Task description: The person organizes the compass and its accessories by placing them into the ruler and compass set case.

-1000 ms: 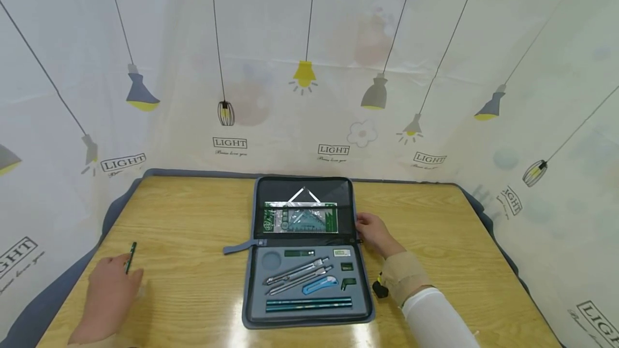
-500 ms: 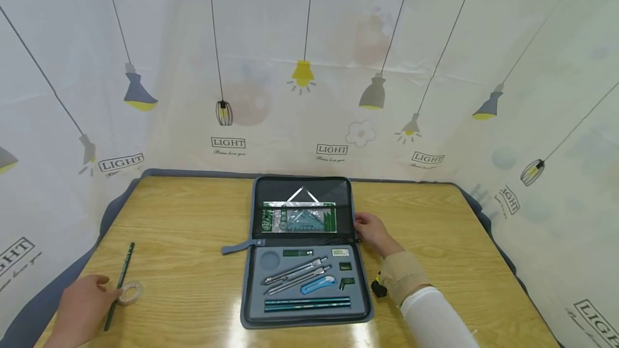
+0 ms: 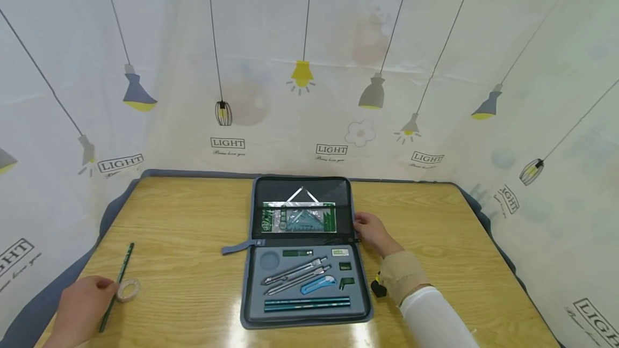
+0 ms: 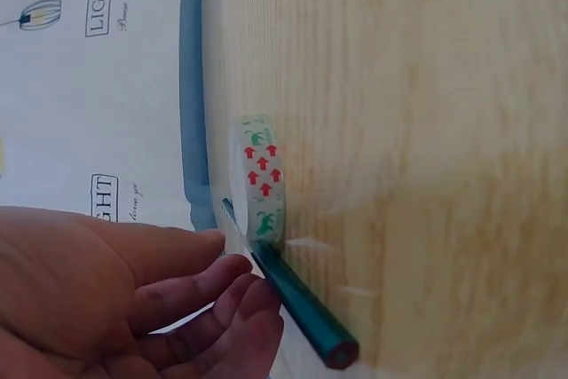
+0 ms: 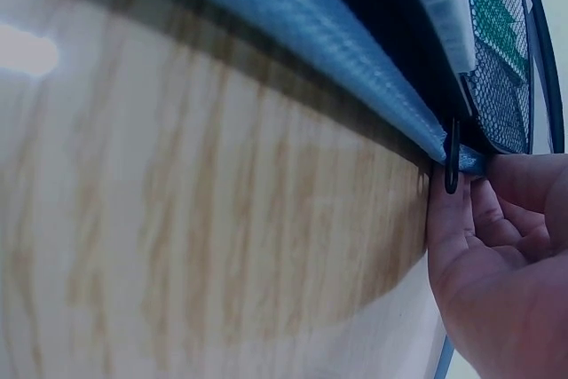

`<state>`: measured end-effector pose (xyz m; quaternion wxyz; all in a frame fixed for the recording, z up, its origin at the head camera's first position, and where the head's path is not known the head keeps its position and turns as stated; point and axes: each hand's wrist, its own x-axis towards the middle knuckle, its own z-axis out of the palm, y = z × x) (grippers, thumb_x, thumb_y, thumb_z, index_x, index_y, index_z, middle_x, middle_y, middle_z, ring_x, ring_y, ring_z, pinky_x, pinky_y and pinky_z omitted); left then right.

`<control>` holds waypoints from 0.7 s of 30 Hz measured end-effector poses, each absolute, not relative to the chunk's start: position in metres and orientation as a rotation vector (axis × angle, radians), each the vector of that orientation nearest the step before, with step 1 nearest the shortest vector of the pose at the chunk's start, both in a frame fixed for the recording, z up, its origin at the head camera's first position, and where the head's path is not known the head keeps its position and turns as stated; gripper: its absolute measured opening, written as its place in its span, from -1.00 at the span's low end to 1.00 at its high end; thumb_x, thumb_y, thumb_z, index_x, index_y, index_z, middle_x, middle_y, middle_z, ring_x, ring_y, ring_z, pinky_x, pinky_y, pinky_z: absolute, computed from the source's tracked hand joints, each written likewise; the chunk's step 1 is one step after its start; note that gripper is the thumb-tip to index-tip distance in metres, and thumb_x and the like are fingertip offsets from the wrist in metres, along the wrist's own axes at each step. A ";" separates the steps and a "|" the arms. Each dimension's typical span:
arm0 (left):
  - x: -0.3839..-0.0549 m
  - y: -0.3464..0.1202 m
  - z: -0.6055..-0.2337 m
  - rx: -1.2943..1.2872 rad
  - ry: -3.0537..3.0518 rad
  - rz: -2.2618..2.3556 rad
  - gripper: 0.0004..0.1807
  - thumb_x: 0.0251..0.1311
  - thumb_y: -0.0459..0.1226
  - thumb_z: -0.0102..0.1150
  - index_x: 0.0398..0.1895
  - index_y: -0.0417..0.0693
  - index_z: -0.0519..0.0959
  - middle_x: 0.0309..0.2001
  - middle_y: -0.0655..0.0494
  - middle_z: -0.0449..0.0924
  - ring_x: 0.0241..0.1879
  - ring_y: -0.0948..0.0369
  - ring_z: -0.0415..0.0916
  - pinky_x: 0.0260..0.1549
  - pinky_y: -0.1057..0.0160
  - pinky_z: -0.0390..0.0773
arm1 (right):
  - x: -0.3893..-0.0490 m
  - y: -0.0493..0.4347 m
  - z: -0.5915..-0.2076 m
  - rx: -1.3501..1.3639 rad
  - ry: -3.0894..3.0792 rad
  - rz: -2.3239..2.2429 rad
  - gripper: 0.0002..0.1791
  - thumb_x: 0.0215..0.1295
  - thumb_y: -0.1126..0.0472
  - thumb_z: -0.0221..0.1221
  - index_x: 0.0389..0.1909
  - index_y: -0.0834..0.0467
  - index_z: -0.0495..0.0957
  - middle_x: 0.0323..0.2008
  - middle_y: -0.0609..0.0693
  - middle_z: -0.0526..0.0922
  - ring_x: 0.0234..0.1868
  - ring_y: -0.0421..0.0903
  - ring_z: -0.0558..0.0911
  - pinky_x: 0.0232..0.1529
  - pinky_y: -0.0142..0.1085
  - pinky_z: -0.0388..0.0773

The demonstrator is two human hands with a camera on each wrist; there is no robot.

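Observation:
My left hand (image 3: pixel 87 302), at the table's left, pinches a small roll of clear tape (image 3: pixel 128 290) at its near rim. Red arrows and green figures mark the tape roll's side (image 4: pixel 261 175) in the left wrist view. A dark green pencil (image 3: pixel 124 266) slants under the tape and fingertips. On the other side, my right hand (image 3: pixel 376 234) holds the right edge of an open zip case (image 3: pixel 249 305) near its hinge. Thumb and fingers meet at the blue fabric edge beside a black zipper pull (image 5: pixel 453 157) in the right wrist view.
In the case's grey insert lie two compasses (image 3: pixel 296 273), a blue cutter (image 3: pixel 319 284), green pencils (image 3: pixel 307 304), an eraser (image 3: pixel 340 252) and a round hollow (image 3: pixel 270 261). A packet of set squares (image 3: pixel 299 219) sits in the lid's mesh pocket. A lamp-print curtain (image 3: pixel 280 122) surrounds the table.
My left hand has drawn back toward the table's near left, uncovering the tape roll and more of the pencil. Its fingers have closed in at the roll. My right hand stays at the case.

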<state>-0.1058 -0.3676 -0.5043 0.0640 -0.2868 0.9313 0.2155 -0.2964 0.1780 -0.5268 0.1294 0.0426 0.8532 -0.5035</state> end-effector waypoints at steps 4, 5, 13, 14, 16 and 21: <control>-0.107 -0.366 -0.502 -0.851 2.855 0.637 -0.76 0.18 -0.36 0.11 -0.28 -0.48 0.58 -0.38 -0.26 0.60 -0.38 -0.05 0.52 -0.42 0.07 0.47 | -0.297 0.178 -0.527 0.120 2.492 -1.465 -0.60 0.39 0.38 -0.08 0.22 0.34 0.35 0.05 0.28 0.50 0.01 0.06 0.54 -0.01 -0.12 0.55; -0.107 -0.366 -0.501 -0.845 2.859 0.645 -0.76 0.16 -0.37 0.12 -0.29 -0.48 0.57 -0.39 -0.26 0.59 -0.38 -0.06 0.52 -0.41 0.06 0.46 | -0.297 0.178 -0.527 0.118 2.495 -1.466 -0.60 0.39 0.38 -0.07 0.22 0.35 0.36 0.03 0.27 0.51 -0.01 0.05 0.54 -0.02 -0.12 0.55; -0.112 -0.366 -0.500 -0.834 2.857 0.654 -0.77 0.13 -0.37 0.15 -0.28 -0.48 0.57 -0.36 -0.27 0.59 -0.35 -0.08 0.52 -0.39 0.05 0.47 | -0.297 0.179 -0.529 0.115 2.509 -1.467 -0.62 0.38 0.38 -0.06 0.19 0.35 0.38 0.01 0.27 0.52 -0.03 0.05 0.55 -0.06 -0.15 0.56; -0.114 -0.367 -0.500 -0.839 2.855 0.652 -0.76 0.13 -0.37 0.14 -0.28 -0.48 0.57 -0.35 -0.28 0.59 -0.34 -0.08 0.52 -0.39 0.05 0.47 | -0.297 0.179 -0.529 0.115 2.509 -1.469 -0.61 0.38 0.38 -0.06 0.19 0.34 0.38 0.02 0.27 0.52 -0.03 0.05 0.55 -0.06 -0.15 0.56; -0.116 -0.367 -0.500 -0.834 2.857 0.647 -0.76 0.13 -0.37 0.14 -0.28 -0.48 0.57 -0.34 -0.28 0.59 -0.33 -0.09 0.51 -0.39 0.05 0.47 | -0.297 0.179 -0.529 0.115 2.511 -1.472 -0.61 0.37 0.38 -0.05 0.19 0.35 0.39 0.01 0.27 0.52 -0.03 0.05 0.55 -0.06 -0.16 0.56; -0.121 -0.368 -0.499 -0.736 2.892 0.661 -0.70 0.15 -0.30 0.13 -0.29 -0.49 0.56 -0.34 -0.30 0.59 -0.38 -0.06 0.52 -0.46 0.08 0.47 | -0.297 0.179 -0.530 0.112 2.508 -1.479 -0.62 0.37 0.38 -0.05 0.19 0.35 0.39 0.00 0.27 0.53 -0.04 0.05 0.56 -0.07 -0.16 0.56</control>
